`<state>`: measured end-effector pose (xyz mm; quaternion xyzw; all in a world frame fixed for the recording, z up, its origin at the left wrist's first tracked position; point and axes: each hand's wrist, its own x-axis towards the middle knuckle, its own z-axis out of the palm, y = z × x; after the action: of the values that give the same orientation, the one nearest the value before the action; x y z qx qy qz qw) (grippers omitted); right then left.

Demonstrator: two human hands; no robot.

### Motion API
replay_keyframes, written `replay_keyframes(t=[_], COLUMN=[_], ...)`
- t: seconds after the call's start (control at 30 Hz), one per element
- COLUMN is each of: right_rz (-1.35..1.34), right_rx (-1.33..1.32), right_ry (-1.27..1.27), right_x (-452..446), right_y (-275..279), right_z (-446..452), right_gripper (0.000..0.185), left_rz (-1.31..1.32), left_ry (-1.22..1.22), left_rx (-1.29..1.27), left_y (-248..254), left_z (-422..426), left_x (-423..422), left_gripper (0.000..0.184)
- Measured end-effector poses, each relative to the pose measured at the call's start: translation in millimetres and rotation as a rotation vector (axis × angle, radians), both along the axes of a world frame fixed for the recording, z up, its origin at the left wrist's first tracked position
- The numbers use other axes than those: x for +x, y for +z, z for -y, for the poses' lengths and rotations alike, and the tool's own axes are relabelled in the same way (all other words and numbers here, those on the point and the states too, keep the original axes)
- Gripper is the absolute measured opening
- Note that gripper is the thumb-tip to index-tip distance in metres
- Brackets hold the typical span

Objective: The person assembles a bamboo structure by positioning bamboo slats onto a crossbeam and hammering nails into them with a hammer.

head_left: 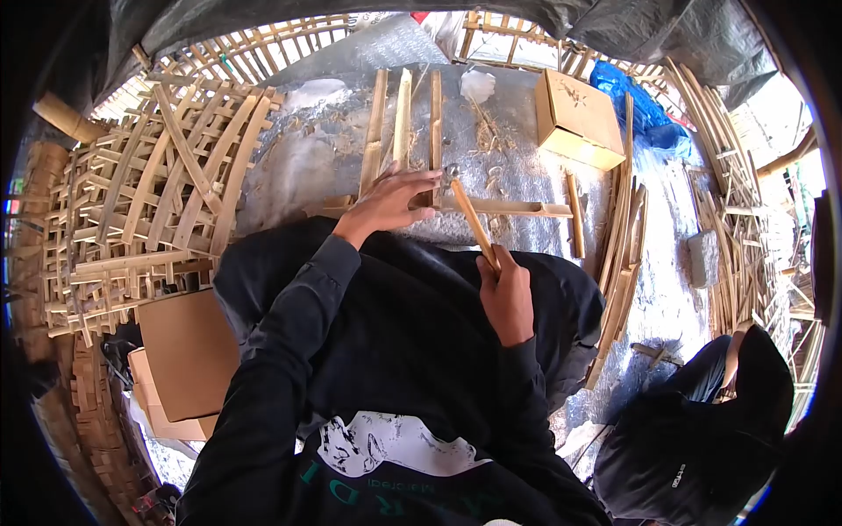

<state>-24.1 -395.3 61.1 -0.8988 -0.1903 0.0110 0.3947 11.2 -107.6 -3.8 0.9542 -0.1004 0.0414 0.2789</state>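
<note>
My left hand rests over the joint of a bamboo frame, thumb and fingers apart, touching the strips there. Three bamboo strips run away from me side by side, and a split bamboo crosspiece lies across their near ends. In my right hand is a short bamboo stick, gripped at its near end. It points up and left, its far tip close to the left fingers. What lies directly under the left palm is hidden.
A woven bamboo lattice stands at the left above a cardboard box. Another cardboard box and a blue plastic sheet are at the back right. Long bamboo strips lie right of my knee. A person in black sits lower right.
</note>
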Motion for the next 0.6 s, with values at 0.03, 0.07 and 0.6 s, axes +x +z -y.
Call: replay_keyframes(t=[0.03,0.07,0.6], right_rz=[-0.002,-0.001,-0.087], right_rx=[0.006,0.005,0.061], right_ry=[-0.001,0.000,-0.043], right_x=[1.1,1.4,1.3], right_y=[-1.3,-0.9,-5.8], right_z=[0.1,-0.4,-2.8], right_gripper=[0.022,0.022,0.023], left_rz=[-0.011,-0.011,0.038], left_ry=[0.010,0.012,-0.050], left_rx=[0.006,0.005,-0.050], left_y=[3.9,7.8,6.3], left_z=[1.8,4.2,3.1], left_x=[0.1,-0.4,2.4], left_gripper=[0.055,0.055,0.050])
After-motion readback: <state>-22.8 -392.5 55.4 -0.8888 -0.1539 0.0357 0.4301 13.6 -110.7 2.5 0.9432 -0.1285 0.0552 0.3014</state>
